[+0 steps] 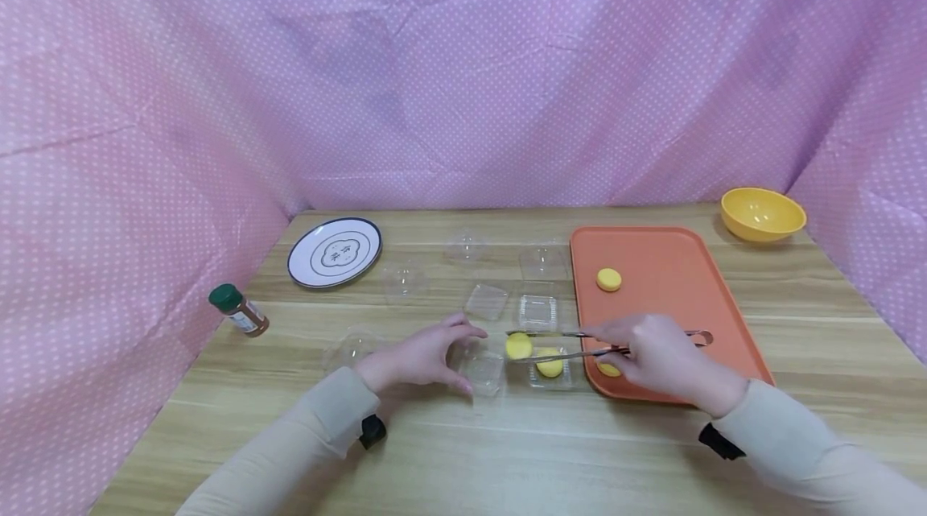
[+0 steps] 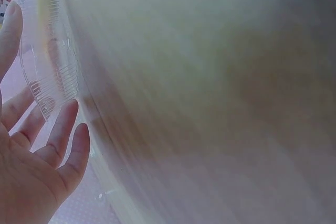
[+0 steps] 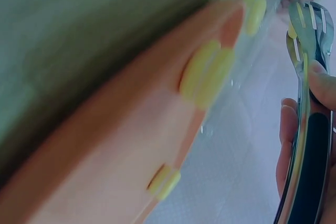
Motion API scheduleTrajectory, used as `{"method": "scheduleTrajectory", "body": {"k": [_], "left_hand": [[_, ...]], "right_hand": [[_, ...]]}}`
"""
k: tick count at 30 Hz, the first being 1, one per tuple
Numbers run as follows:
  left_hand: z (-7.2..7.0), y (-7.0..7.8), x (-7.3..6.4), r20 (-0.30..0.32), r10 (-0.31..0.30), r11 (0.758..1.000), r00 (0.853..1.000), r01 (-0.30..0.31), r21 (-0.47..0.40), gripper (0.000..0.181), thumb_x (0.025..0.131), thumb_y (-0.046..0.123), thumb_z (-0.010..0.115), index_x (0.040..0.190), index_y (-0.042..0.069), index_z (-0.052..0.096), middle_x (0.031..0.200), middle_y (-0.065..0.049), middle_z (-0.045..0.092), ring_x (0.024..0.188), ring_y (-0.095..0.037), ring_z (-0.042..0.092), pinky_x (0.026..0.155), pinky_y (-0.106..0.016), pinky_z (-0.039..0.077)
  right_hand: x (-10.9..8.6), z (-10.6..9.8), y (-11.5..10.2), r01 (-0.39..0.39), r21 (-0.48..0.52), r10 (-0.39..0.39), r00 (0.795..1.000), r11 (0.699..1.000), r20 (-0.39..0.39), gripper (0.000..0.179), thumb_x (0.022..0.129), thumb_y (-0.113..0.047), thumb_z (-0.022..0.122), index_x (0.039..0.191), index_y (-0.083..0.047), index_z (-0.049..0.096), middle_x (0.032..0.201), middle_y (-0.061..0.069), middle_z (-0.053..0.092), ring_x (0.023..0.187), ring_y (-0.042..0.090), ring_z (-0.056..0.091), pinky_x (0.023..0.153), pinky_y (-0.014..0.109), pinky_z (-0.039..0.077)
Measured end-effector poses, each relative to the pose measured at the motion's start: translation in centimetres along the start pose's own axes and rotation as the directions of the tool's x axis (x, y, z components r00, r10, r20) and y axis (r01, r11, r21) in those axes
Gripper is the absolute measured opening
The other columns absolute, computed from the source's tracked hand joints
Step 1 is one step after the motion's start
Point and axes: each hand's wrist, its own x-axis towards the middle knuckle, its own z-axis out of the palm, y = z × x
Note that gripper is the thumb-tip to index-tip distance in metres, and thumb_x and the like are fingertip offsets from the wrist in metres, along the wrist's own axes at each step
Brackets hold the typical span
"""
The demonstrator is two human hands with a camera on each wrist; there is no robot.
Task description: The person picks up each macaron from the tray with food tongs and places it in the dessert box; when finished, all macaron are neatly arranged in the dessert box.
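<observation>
My right hand (image 1: 655, 359) grips metal tongs (image 3: 315, 161) with dark handle panels. Between the tong tips is a yellow macaron (image 1: 518, 346), just right of a clear plastic box (image 1: 484, 372). Around the left side of that box my left hand (image 1: 423, 351) lies with thumb and fingers spread apart, fingertips right at its ribbed wall (image 2: 65, 80). Another yellow macaron (image 1: 550, 365) sits in a clear box below the tongs. On the orange tray (image 1: 652, 250) lie a macaron (image 1: 609, 279) towards the back and one (image 1: 608, 369) partly hidden by my right hand.
Two more clear box bases (image 1: 488, 303) stand behind the hands, with several clear domed lids (image 1: 405, 281) around them. A blue-rimmed plate (image 1: 307, 262) and a green-capped spice bottle (image 1: 242, 313) are at the left. At the back right stands a yellow bowl (image 1: 764, 218).
</observation>
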Motion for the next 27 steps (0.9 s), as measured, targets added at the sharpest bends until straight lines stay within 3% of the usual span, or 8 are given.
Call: {"method": "scheduleTrajectory", "body": {"k": [5,12,22,27], "left_hand": [[0.0,0.0,0.0,0.006,-0.014,1.0,1.0,0.014,0.005,0.079,0.068,0.035,0.083,0.135,0.012,0.049,0.116,0.001,0.046,0.104,-0.014,0.05,0.096,-0.033,0.046],[0.0,0.0,0.1,0.003,0.004,1.0,1.0,-0.004,0.014,0.079,0.067,0.034,0.084,0.135,0.011,0.05,0.116,0.001,0.047,0.099,-0.014,0.048,0.09,-0.029,0.045],[0.0,0.2,0.1,0.009,-0.002,1.0,1.0,0.001,0.023,0.078,0.067,0.036,0.083,0.134,0.012,0.05,0.114,0.003,0.047,0.096,-0.013,0.047,0.081,-0.023,0.043],[0.1,0.1,0.1,0.007,-0.008,1.0,1.0,0.008,0.019,0.079,0.067,0.035,0.083,0.135,0.012,0.05,0.114,0.003,0.047,0.098,-0.012,0.047,0.086,-0.024,0.045]], "right_hand": [[0.4,0.5,-0.7,0.023,0.025,-0.024,0.999,0.999,0.04,0.038,0.065,-0.003,0.083,0.102,-0.005,0.074,0.091,0.004,0.074,0.074,0.011,0.069,0.059,0.026,0.055],[1.2,0.7,-1.4,0.044,0.065,-0.048,0.997,0.997,0.06,0.038,0.068,-0.004,0.081,0.106,-0.007,0.073,0.092,0.003,0.074,0.069,0.002,0.064,0.055,0.021,0.051],[1.9,1.4,-2.0,0.066,0.025,-0.068,0.995,0.997,0.079,0.037,0.072,-0.012,0.079,0.108,-0.009,0.072,0.094,0.001,0.074,0.079,0.012,0.07,0.06,0.03,0.056],[2.1,1.4,-2.2,0.063,0.032,-0.066,0.993,0.998,0.102,0.038,0.072,-0.01,0.079,0.109,-0.007,0.071,0.094,0.001,0.074,0.078,0.012,0.07,0.059,0.029,0.055]]}}
